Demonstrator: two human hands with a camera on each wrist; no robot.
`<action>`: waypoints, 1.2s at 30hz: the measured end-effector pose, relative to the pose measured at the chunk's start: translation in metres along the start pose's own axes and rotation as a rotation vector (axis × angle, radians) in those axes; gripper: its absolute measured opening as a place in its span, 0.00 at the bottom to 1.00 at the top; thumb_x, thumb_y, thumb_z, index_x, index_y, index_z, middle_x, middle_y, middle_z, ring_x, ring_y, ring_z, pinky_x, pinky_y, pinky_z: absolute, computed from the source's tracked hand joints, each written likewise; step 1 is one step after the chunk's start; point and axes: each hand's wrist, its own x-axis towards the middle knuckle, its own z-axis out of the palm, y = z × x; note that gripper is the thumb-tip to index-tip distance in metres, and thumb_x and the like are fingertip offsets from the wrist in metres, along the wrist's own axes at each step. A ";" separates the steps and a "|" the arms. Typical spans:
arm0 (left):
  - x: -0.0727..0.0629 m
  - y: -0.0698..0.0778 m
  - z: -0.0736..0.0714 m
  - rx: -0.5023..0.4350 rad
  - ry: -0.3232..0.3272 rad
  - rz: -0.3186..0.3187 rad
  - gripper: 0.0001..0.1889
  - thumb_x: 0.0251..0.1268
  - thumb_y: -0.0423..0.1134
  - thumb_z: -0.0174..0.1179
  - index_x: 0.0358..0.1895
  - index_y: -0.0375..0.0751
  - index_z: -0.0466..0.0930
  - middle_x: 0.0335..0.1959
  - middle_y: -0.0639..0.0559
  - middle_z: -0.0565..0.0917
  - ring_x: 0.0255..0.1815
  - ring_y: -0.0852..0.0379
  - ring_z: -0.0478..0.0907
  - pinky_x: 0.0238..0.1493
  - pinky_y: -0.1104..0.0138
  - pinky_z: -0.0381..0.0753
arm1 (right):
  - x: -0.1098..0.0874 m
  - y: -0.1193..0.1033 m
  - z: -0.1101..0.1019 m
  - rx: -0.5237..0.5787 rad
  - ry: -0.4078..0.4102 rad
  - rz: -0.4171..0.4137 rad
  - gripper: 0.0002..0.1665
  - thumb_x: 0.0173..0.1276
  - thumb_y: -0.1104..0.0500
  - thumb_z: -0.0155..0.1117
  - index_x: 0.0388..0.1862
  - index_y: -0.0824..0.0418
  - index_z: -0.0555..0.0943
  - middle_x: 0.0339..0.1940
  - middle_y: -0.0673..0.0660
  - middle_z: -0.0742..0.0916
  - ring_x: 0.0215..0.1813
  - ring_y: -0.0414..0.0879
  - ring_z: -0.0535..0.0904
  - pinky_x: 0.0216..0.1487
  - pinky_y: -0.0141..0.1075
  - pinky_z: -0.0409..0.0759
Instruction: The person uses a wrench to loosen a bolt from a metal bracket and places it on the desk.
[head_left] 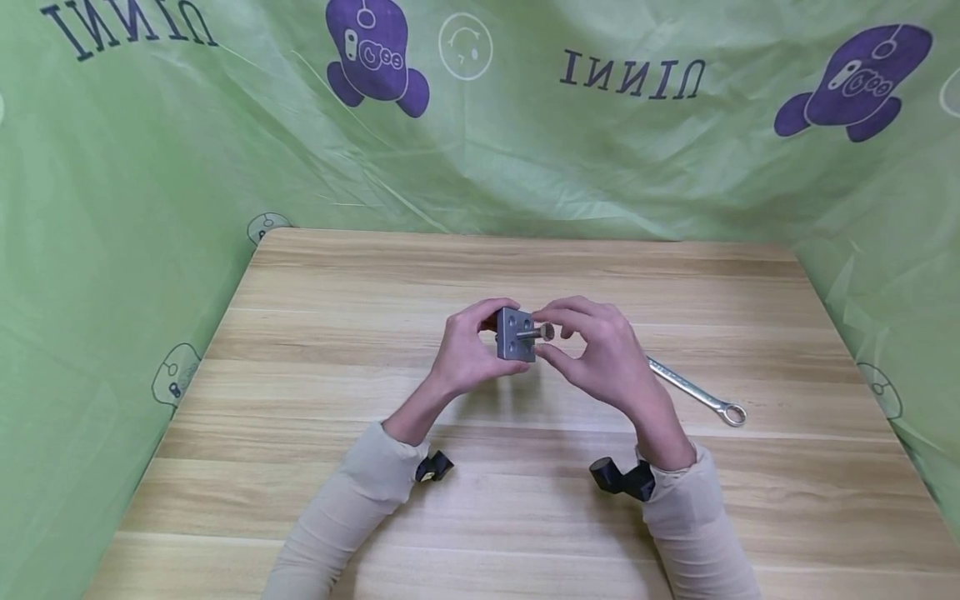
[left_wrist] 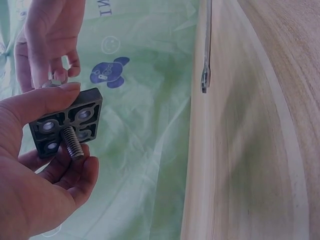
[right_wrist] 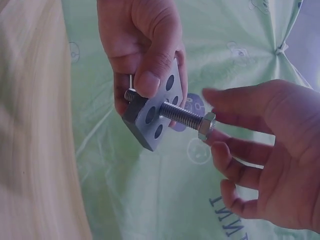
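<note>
Evidently, left hand (head_left: pixel 463 348) grips bolt-pierced block (head_left: pixel 509 348); green cloth (head_left: pixel 525 179) bears upside-down lettering (head_left: pixel 633 77).

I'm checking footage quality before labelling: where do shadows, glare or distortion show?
Head view: soft shadows on the table, a bright glint on the wrench; left wrist view: dimmer and bluish, a pale line on the tabletop bowing, possibly from the lens; right wrist view: also dim, though the threads of the bolt look distinct.

Purple letters (head_left: pixel 633 77) on the green cloth (head_left: pixel 585 158) look like INNIU, upside down; small marks on the purple shapes (head_left: pixel 386 79) are hard to read.
</note>
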 end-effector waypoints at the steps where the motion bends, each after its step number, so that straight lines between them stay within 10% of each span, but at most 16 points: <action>1: 0.000 0.000 0.000 0.002 0.001 0.000 0.37 0.32 0.27 0.80 0.56 0.30 0.79 0.48 0.37 0.86 0.44 0.44 0.84 0.51 0.51 0.85 | 0.000 -0.001 0.000 -0.001 -0.003 0.026 0.19 0.53 0.62 0.80 0.45 0.62 0.88 0.43 0.58 0.91 0.31 0.44 0.80 0.34 0.37 0.75; 12: 0.000 0.001 0.000 0.019 0.002 -0.002 0.37 0.31 0.27 0.81 0.56 0.33 0.79 0.48 0.39 0.86 0.44 0.45 0.85 0.51 0.52 0.85 | 0.002 0.000 0.000 -0.033 -0.063 0.253 0.11 0.62 0.56 0.74 0.37 0.62 0.90 0.26 0.54 0.90 0.27 0.42 0.79 0.26 0.25 0.68; 36: -0.001 0.002 0.001 0.016 -0.017 -0.024 0.37 0.31 0.29 0.81 0.56 0.35 0.79 0.49 0.40 0.86 0.43 0.46 0.84 0.51 0.52 0.84 | -0.001 0.001 -0.001 0.001 0.023 -0.024 0.14 0.48 0.77 0.73 0.32 0.62 0.90 0.35 0.56 0.92 0.29 0.44 0.83 0.38 0.40 0.78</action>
